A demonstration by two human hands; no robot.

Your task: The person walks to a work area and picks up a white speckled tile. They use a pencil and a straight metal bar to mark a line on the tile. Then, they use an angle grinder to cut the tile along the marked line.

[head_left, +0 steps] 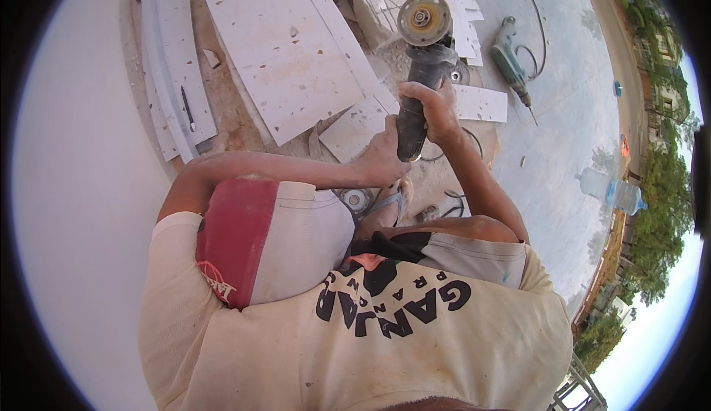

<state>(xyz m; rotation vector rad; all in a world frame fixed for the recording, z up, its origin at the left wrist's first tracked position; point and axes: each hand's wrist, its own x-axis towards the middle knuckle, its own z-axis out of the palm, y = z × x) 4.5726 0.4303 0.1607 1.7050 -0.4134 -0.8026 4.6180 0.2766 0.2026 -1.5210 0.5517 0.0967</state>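
An angle grinder [424, 67] with a dark, dusty body points away from me, its round disc and pale guard tilted up toward me. My right hand [437, 109] wraps round the middle of its body. At the rear end of the same tool, my left hand [381, 153] is closed against it from the left side; some of its fingers are hidden. Large white tiles [278, 48] strewn with chips lie just beyond my hands. A second disc-shaped tool part [459, 74] shows partly behind the grinder.
A green drill [511, 57] with a long bit and cable lies at right. Another round tool head [358, 201] sits by my sandalled foot [391, 202]. A dark pencil-like stick [188, 107] rests on narrow tile strips. A clear water jug [612, 191] is farther right.
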